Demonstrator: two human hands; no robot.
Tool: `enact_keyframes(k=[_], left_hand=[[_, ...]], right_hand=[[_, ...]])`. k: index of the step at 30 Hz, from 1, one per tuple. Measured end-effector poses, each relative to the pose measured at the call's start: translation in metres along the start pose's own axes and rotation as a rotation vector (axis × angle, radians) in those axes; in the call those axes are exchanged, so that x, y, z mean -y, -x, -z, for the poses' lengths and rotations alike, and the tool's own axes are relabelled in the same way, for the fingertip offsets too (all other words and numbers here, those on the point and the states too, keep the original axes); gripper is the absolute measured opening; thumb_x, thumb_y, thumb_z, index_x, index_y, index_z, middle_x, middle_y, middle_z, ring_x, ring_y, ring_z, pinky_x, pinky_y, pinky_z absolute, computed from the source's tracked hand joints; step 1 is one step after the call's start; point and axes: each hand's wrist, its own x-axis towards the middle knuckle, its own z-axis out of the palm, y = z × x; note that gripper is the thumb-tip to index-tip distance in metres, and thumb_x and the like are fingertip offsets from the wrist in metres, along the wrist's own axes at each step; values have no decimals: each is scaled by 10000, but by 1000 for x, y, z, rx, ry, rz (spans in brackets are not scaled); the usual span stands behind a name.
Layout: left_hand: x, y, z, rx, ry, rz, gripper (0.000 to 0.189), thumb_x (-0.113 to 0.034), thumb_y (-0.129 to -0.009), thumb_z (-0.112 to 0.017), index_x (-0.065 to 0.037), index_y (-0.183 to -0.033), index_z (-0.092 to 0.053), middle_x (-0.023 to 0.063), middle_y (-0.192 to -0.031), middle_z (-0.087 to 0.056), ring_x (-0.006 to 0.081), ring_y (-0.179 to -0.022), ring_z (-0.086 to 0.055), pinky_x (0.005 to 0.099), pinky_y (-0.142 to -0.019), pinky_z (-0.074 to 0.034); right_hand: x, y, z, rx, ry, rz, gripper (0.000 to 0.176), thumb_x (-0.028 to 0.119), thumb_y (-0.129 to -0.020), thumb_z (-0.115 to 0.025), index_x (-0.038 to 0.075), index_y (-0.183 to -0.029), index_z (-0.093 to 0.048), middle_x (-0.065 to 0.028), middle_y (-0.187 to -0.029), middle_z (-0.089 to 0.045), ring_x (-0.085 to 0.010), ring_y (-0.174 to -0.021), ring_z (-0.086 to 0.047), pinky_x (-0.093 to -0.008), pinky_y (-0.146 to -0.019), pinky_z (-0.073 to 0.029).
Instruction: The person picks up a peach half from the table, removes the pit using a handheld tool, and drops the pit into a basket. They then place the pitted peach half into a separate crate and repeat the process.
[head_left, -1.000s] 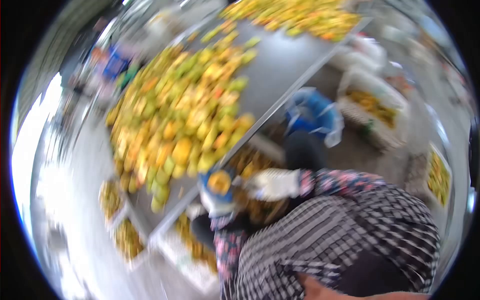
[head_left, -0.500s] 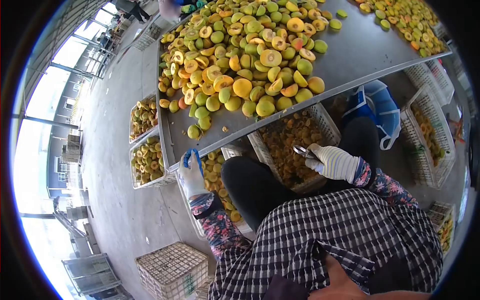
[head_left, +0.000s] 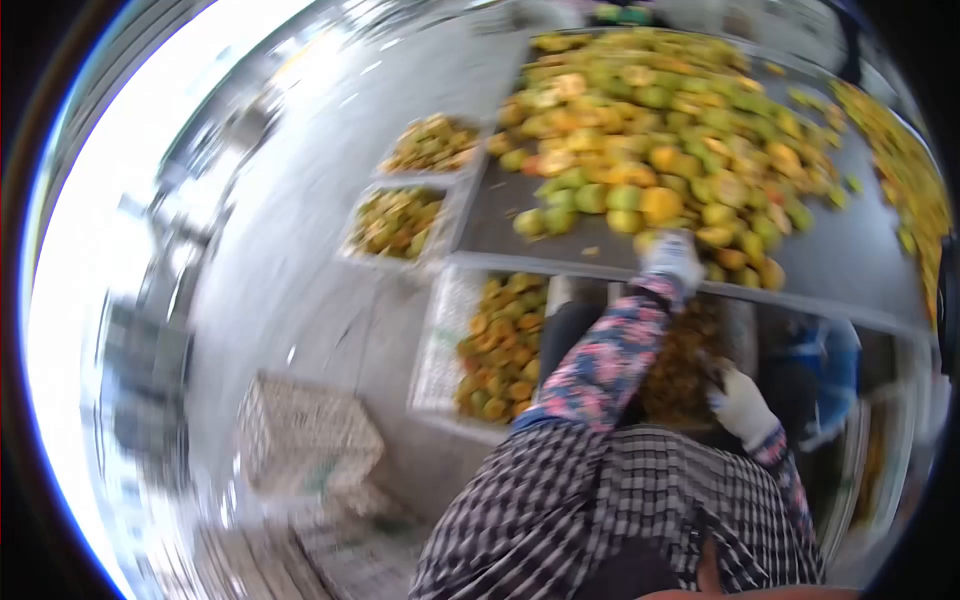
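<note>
The view is blurred by motion. My left hand (head_left: 674, 262), in a white glove, reaches over the near edge of the metal table (head_left: 560, 262) and touches the front of a big pile of halved yellow-green fruit (head_left: 660, 150). Its fingers are smeared and partly hidden among the fruit. Below the table edge, my right hand (head_left: 742, 405), also gloved, is closed around a small metal tool (head_left: 716, 372), blurred here. It is above a crate of brownish fruit pieces (head_left: 680, 370) between my knees.
A white crate of fruit halves (head_left: 500, 345) stands left of my legs. Two more fruit crates (head_left: 395, 222) (head_left: 432, 145) are beside the table. An upturned crate (head_left: 305, 430) is on the floor; a blue bag (head_left: 835, 375) hangs right of my knee.
My left hand has gone from the table's corner edge to the fruit pile. The head view has turned, so table and crates appear shifted. My right hand remains below the table edge with the tool.
</note>
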Motion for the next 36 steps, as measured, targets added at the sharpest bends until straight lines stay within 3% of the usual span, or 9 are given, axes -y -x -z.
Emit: enact_keyframes(k=[5,7,8,11,14,17,23,35,36], left_hand=[[10,21,19,-212,544,151,600,-368,-749,-716,-38,-1216,-535,234,-1170,-584,387,-1108,-577,428,-952,-461],[17,16,23,-144,1275,210,369,-200,-803,-695,-59,-1131,-603,117,-963,-649,256,-872,-632,373,-792,-509],[23,38,33,-47,1790,276,336,-280,-854,-645,-75,-1118,-616,57,-994,-642,201,-868,-618,365,-797,-514],[20,71,56,150,2258,109,295,-271,-931,-558,-55,-1124,-613,81,-1068,-645,223,-994,-620,440,-858,-538],[31,83,29,-25,2268,121,515,-482,-957,-506,-31,-1194,-580,178,-1214,-588,327,-1113,-575,519,-934,-496],[22,98,25,42,2174,184,554,-493,-975,-471,-5,-1225,-548,177,-1204,-586,312,-1104,-575,488,-969,-476],[7,108,25,143,2070,131,574,-493,-999,-413,28,-1211,-525,167,-1165,-587,274,-1082,-583,407,-974,-482],[6,110,5,-120,1588,303,593,-539,-999,-379,-12,-954,-647,86,-839,-675,203,-734,-653,323,-716,-548],[11,106,-2,-20,1835,287,578,-545,-995,-387,-51,-867,-658,79,-737,-653,184,-659,-632,312,-619,-524]], right_hand=[[-13,-11,-7,4,-68,-1,449,207,-941,-516,-1,-1336,-479,-241,-1229,-584,-350,-1085,-594,-361,-914,-451],[-7,-6,-5,-68,-178,34,413,178,-953,-521,-20,-1313,-489,-224,-1248,-582,-299,-1111,-588,-343,-931,-436],[3,-12,-5,-134,-215,59,387,152,-957,-523,-31,-1297,-496,-214,-1240,-588,-272,-1124,-580,-336,-940,-428],[8,-21,8,-98,-231,-23,350,147,-965,-524,0,-1283,-506,-99,-921,-581,-162,-692,-531,-302,-648,-456],[45,-32,15,-279,-142,80,246,172,-953,-552,13,-1142,-539,-143,-812,-597,-290,-687,-587,-367,-653,-470],[34,-45,2,-323,19,127,226,202,-925,-598,24,-1054,-546,-205,-822,-630,-384,-774,-619,-427,-655,-481],[35,-60,-3,-343,416,173,274,177,-871,-636,8,-1057,-527,-189,-805,-643,-387,-685,-629,-458,-590,-502],[28,-56,-12,-63,589,9,291,134,-842,-518,-29,-1083,-507,-220,-786,-645,-380,-682,-644,-465,-581,-507],[25,-53,-15,-125,586,72,234,123,-817,-525,-15,-1005,-541,-216,-748,-638,-390,-646,-631,-457,-564,-507]])
